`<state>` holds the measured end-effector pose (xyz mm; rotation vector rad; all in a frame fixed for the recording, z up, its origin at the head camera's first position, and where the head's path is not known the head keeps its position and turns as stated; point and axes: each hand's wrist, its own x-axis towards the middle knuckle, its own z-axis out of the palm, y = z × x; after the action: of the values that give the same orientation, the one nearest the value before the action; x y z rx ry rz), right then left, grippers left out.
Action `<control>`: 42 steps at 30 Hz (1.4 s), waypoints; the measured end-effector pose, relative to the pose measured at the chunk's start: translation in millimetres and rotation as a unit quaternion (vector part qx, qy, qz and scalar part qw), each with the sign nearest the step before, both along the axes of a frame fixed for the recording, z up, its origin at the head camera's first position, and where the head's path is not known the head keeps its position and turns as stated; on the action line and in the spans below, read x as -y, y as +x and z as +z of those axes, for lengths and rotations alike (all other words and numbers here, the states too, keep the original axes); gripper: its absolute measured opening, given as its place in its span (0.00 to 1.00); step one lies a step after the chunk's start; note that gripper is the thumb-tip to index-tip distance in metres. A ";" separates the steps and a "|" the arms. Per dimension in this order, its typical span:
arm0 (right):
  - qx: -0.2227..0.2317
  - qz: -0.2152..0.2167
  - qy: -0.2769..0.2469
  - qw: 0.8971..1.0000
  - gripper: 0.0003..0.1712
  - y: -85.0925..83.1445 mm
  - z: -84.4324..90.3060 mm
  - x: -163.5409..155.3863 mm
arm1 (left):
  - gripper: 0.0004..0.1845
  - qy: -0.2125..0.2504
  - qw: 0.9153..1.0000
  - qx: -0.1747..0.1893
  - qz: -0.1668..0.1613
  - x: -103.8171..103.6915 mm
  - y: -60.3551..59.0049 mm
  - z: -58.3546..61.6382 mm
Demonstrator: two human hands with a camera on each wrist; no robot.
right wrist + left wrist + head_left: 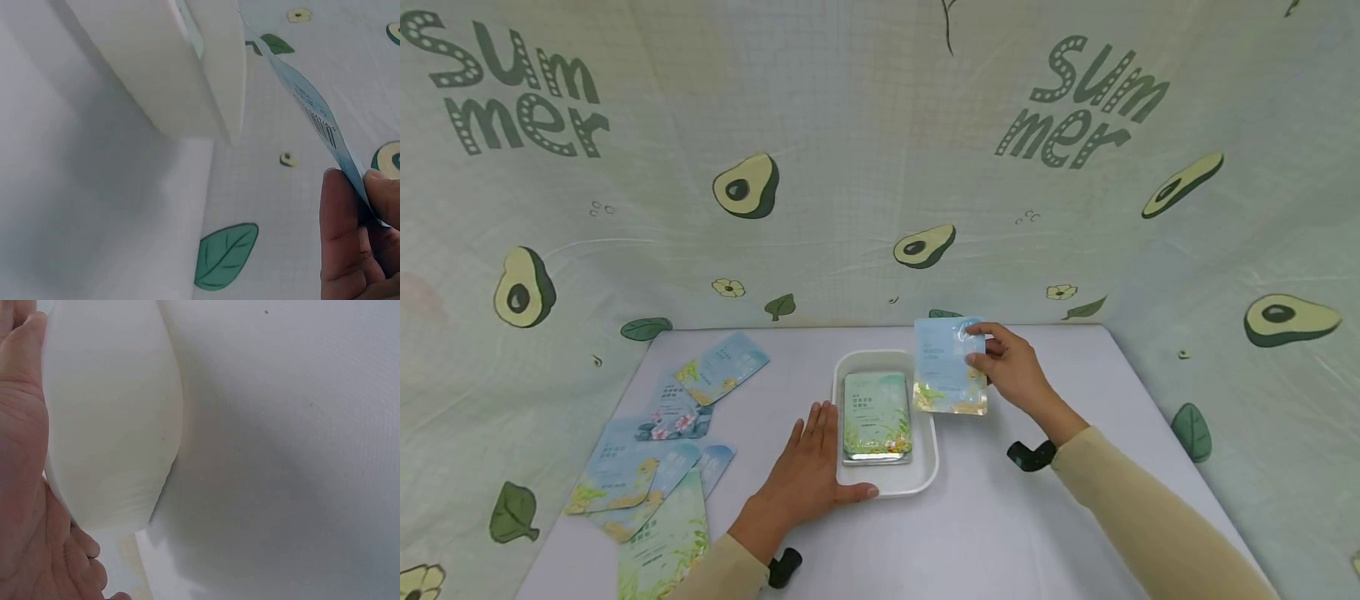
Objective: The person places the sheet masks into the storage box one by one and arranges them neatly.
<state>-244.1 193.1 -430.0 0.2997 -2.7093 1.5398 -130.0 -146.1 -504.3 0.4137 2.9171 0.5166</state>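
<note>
A white rectangular tray stands at the middle of the table, with green sachets stacked inside it. My left hand lies against the tray's left side, its fingers straight and the thumb at the front rim. The left wrist view shows the palm close to the tray wall. Between thumb and fingers, my right hand pinches a light-blue sachet by its right edge, holding it upright above the tray's right rim. A barcode on the sachet faces the right wrist camera.
Several loose sachets lie overlapping on the table's left side, among them a green one, a blue one and one with pink flowers. A patterned cloth hangs behind the white table.
</note>
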 end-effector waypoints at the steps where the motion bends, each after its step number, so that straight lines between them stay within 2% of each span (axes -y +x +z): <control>1: 0.002 0.004 -0.004 1.000 0.25 0.6 -0.6 3.8 | 0.76 -0.003 1.000 -0.001 0.000 0.0 0.2 0.1; 13: 0.040 0.041 -0.027 0.998 0.23 10.2 -18.0 65.9 | 0.76 -0.024 1.000 -0.016 -0.005 0.1 -0.7 2.5; 19: 0.048 0.036 -0.010 0.998 0.22 11.6 -29.9 89.0 | 0.75 -0.041 0.999 -0.021 -0.008 0.5 -1.3 3.1; 25: 0.057 0.040 0.009 0.998 0.21 10.2 -40.1 104.8 | 0.75 -0.040 0.999 -0.021 -0.010 -0.4 -1.3 2.8; 30: 0.065 0.062 0.038 0.995 0.20 7.9 -45.0 111.9 | 0.75 -0.041 0.999 -0.022 -0.007 -1.9 -0.7 2.3; 37: 0.091 0.104 0.101 0.985 0.21 4.8 -44.5 113.3 | 0.76 -0.038 0.999 -0.018 -0.001 -3.0 -0.1 2.2; 42: 0.061 0.077 0.140 0.985 0.22 5.7 -43.6 111.1 | 0.75 -0.031 0.999 -0.012 0.000 -2.8 -0.1 2.9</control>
<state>-238.4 82.0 -473.6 0.4420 -3.0679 1.2416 -130.1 -143.3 -501.4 0.4141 2.9471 0.4213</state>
